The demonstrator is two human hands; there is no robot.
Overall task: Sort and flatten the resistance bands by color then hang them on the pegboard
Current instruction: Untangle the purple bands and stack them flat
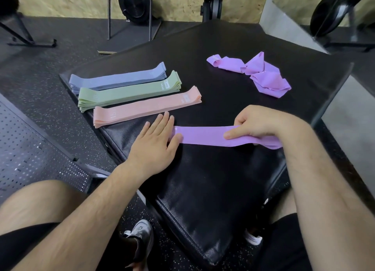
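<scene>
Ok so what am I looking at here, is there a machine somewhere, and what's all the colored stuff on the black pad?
No machine: these are a person's two bare hands, filmed by a camera worn on the head, looking down. On the black pad lie three flat stacks of resistance bands: a blue stack, a green stack and a pink stack. Farther right sits a crumpled purple heap. The left hand presses flat on one end of a purple band, and the right hand grips the other end.
</scene>
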